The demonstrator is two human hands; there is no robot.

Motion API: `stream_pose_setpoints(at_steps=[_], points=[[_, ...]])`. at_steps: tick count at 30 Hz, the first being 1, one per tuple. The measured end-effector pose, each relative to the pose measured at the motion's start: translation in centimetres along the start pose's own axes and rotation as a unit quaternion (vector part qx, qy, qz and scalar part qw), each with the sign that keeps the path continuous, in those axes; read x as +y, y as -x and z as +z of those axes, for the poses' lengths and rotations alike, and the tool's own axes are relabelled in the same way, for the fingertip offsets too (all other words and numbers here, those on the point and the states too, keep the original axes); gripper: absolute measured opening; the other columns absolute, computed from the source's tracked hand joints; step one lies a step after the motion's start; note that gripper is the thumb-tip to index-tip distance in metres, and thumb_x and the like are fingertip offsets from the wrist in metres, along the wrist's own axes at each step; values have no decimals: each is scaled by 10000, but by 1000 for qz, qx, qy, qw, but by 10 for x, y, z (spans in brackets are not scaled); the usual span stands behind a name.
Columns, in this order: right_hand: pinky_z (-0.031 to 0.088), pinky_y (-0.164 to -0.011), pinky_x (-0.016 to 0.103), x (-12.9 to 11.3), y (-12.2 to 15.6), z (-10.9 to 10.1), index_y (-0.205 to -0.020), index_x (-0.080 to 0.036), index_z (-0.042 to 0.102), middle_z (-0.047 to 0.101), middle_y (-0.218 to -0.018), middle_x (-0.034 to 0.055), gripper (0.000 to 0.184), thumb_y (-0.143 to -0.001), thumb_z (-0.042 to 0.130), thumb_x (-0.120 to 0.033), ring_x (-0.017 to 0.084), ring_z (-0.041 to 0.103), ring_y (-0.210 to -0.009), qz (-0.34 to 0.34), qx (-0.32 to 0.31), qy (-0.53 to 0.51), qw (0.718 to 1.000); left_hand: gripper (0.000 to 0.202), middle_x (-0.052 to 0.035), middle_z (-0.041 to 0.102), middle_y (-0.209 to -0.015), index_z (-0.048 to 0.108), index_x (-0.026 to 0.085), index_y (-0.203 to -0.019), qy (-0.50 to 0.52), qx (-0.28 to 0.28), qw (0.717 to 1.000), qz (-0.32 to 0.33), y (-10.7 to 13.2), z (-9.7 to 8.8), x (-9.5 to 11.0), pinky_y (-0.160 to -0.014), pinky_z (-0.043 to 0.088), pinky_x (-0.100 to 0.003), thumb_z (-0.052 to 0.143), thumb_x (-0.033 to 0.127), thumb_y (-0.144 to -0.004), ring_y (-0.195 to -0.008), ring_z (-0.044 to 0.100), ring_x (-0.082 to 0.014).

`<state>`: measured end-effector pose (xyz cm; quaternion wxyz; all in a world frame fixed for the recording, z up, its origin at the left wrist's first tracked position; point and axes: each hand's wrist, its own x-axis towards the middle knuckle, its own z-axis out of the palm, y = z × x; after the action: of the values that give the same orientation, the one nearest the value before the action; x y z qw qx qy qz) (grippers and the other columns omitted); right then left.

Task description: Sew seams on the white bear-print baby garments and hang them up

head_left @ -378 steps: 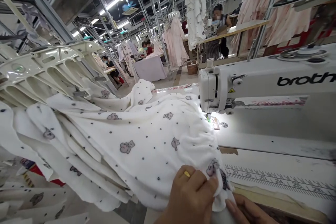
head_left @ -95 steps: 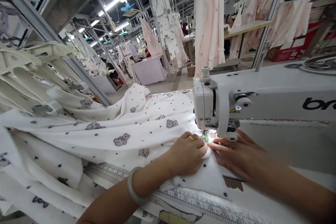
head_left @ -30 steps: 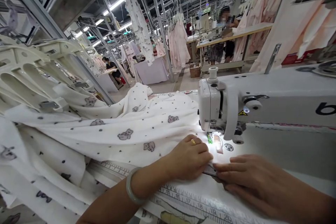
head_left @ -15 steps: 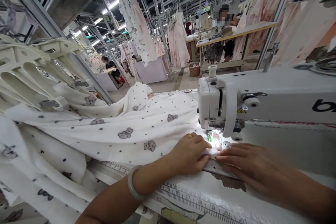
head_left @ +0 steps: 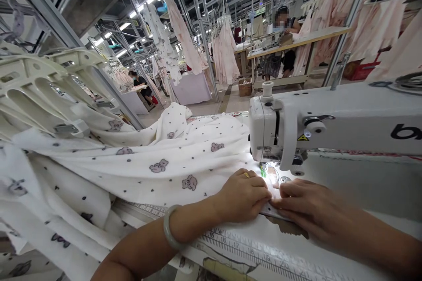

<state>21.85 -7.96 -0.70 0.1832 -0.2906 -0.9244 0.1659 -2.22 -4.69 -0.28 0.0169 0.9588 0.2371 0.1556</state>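
White fabric (head_left: 194, 158) printed with bears and dots spreads over the bed of a white sewing machine (head_left: 346, 118) and off to the left. My left hand (head_left: 245, 195) rests on it just in front of the lit needle area, fingers curled together on the fabric edge. Close beside, my right hand (head_left: 310, 204) pinches the same edge with thumb and fingertips, right of the needle. The fingertips of both hands nearly meet. A green piece (head_left: 263, 171) shows by the presser foot; the needle point is too small to make out.
Cream plastic hangers (head_left: 29, 79) hold fabric at the left. A ruler strip (head_left: 244, 250) runs along the table's front edge. Farther back, a person (head_left: 283, 26) sits at another sewing table (head_left: 303, 41), among metal poles and hanging pink garments (head_left: 224, 52).
My left hand has moved slightly right, and its fingers are more curled. My right hand's thumb and fingers have drawn together at the fabric edge. Hanging garments in the background have shifted.
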Motion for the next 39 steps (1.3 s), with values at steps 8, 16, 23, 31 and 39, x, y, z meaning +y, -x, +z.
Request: stream_pose_setpoints(at_steps=[8, 16, 23, 31, 39], points=[[470, -789, 400, 0, 2, -10, -1133, -246, 717, 671, -874, 44, 319, -1119, 408, -322, 223, 640, -819, 16, 39, 30, 999, 249, -47, 758, -995, 729, 174, -1015, -64, -7, 997, 30, 5, -2, 4, -874, 481, -359, 487, 207, -1067, -925, 654, -193], [423, -940, 458, 1, -3, 0, -1177, -268, 685, 686, -944, 13, 330, -1143, 367, -350, 213, 663, -884, 28, 61, 91, 994, 251, -81, 750, -1195, 665, 127, -1234, -83, -40, 996, 5, 7, -4, -2, -1033, 508, -406, 525, 142, -1026, -1127, 681, -231], [397, -999, 465, 12, 1, 8, -1283, -300, 655, 751, -1060, 2, 269, -1103, 473, -383, 229, 710, -989, 14, 142, 162, 976, 404, -142, 661, -1429, 588, 95, -1373, -48, -61, 997, -28, 3, -4, -15, -1195, 435, -413, 542, 126, -973, -1380, 586, -256], [469, -953, 463, 18, -2, 6, -1329, -329, 654, 777, -1054, -16, 305, -1109, 471, -437, 225, 738, -926, 10, 159, 167, 973, 553, -167, 585, -1523, 519, 62, -1447, -43, -90, 994, -45, 1, -2, -18, -1234, 400, -427, 543, 71, -894, -1454, 518, -272], [512, -922, 477, 22, -3, 5, -1215, -346, 700, 784, -981, -49, 246, -1093, 498, -414, 214, 752, -869, 1, 144, 203, 969, 514, -174, 590, -1508, 525, 49, -1440, -16, -87, 995, -45, 2, -3, -19, -1248, 378, -407, 530, 85, -927, -1444, 524, -268]])
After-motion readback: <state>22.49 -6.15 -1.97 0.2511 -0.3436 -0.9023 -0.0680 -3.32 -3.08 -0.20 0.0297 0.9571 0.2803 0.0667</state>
